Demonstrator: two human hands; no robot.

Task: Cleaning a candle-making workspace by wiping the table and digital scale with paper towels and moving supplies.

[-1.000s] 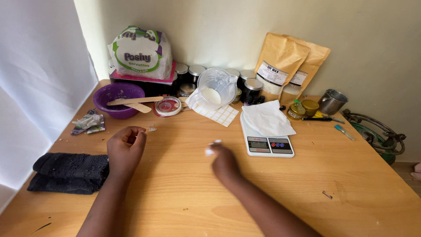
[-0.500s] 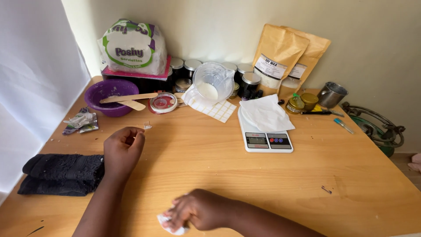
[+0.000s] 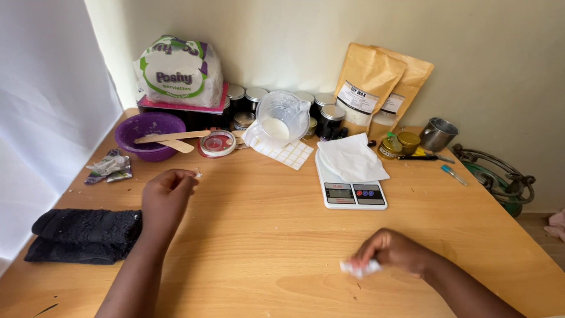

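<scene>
Two small things sit in the hands: the left hand (image 3: 166, 197) pinches a tiny pale bit (image 3: 198, 174) between its fingertips, held just above the bench (image 3: 265, 235), and the right hand (image 3: 393, 252) is closed around a crumpled white scrap (image 3: 360, 268) pressed to the near right part of the bench. The hands are well apart.

Left of the left hand lies a folded black cloth (image 3: 82, 234), with a crumpled wrapper (image 3: 109, 166) farther back. Beyond the left hand stand a purple bowl (image 3: 147, 132) with wooden sticks (image 3: 168, 138) laid across it and, just beside it, a round red-rimmed lid (image 3: 218, 143). Farther right is a sheet of white stickers (image 3: 285, 153) and a clear measuring cup (image 3: 282, 118) tipped on its side. A white digital scale (image 3: 353, 191) carries a white paper (image 3: 352, 158). Along the far wall stand a pack of serviettes (image 3: 179, 70), dark jars (image 3: 326, 118), two brown pouches (image 3: 376, 88) and a metal cup (image 3: 438, 134).
</scene>
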